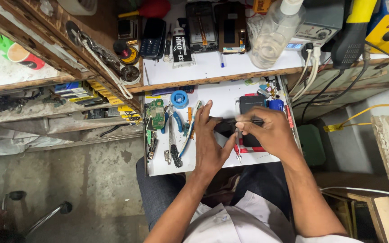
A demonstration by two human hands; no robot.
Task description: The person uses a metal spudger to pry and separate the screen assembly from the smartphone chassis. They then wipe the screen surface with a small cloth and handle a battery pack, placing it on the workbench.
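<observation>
A dark phone lies on the white work tray over my lap. My left hand rests flat on its left end, fingers stretched toward the back. My right hand pinches a thin tool that lies across the phone, pointing left. The phone's middle is mostly hidden by both hands. A second black flat piece lies just behind my right hand, on a red-edged mat.
Pliers, tweezers, a green circuit board and a blue tape roll crowd the tray's left side. The upper shelf holds phones, a clear spray bottle and a soldering station. Cables hang at right.
</observation>
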